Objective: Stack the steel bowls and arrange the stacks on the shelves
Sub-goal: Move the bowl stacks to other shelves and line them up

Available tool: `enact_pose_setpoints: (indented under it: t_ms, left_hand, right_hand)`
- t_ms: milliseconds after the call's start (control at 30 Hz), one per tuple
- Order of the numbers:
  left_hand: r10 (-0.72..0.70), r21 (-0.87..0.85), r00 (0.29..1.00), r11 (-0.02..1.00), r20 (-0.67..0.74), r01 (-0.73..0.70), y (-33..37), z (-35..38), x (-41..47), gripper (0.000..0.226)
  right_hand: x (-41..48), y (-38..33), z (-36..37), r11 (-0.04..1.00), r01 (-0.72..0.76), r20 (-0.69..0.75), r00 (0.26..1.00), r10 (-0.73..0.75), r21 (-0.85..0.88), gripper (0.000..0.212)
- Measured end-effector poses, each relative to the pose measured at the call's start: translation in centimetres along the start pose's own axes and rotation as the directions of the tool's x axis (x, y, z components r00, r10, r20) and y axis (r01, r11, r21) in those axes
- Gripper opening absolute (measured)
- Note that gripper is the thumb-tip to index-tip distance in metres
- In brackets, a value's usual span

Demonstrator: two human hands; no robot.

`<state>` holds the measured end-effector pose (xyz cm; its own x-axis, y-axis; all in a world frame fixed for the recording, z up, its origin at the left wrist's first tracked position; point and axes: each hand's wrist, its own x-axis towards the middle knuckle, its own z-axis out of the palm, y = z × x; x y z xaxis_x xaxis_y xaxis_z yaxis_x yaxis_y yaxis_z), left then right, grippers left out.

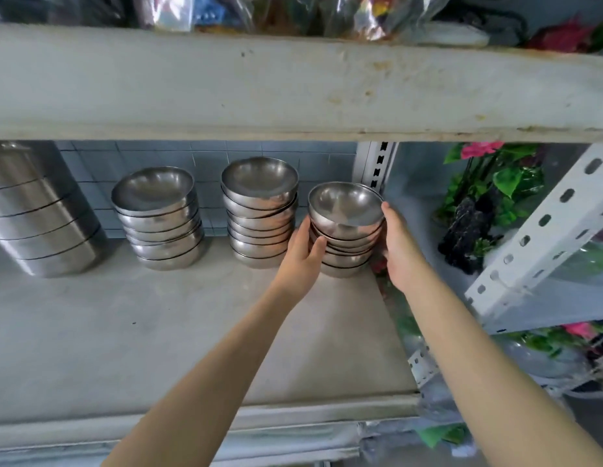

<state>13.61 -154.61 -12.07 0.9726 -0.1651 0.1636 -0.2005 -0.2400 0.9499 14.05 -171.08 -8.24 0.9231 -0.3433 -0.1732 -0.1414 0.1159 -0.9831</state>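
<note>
Three stacks of steel bowls stand on the grey shelf [158, 332]. The left stack [158, 217] and the middle stack [259, 210] stand free near the tiled back wall. The right stack [347, 227] sits at the shelf's right end and its top bowls lean slightly. My left hand [301, 256] presses against its left side with the thumb on the bowls. My right hand [399, 244] cups its right side, fingertips at the top bowl's rim. Both hands hold the stack between them.
A stack of larger steel containers [40, 217] fills the shelf's left end. A thick upper shelf [293, 85] overhangs, with bags on top. White perforated uprights [542, 227] and artificial flowers [488, 197] border the right side.
</note>
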Motion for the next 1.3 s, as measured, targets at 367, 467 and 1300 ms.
enact_pose_setpoints:
  t_ms: [367, 467, 1300]
  left_hand:
    - [0.08, 0.121, 0.995, 0.989, 0.058, -0.087, 0.8, -0.3, 0.4, 0.067]
    - [0.054, 0.125, 0.997, 0.99, 0.05, -0.06, 1.0, -0.3, 0.5, 0.069]
    - [0.051, 0.207, 0.999, 0.977, -0.001, -0.049, -0.4, 0.4, -0.4, 0.088]
  right_hand:
    - [-1.2, -1.2, -0.1, 0.999, -0.043, -0.008, 0.999, 0.043, -0.011, 0.034]
    - [-1.6, -1.8, 0.4, 0.997, -0.042, -0.034, 0.999, 0.04, -0.067, 0.039]
    - [-2.5, -4.1, 1.0, 0.955, -0.06, -0.129, 0.991, 0.023, -0.291, 0.018]
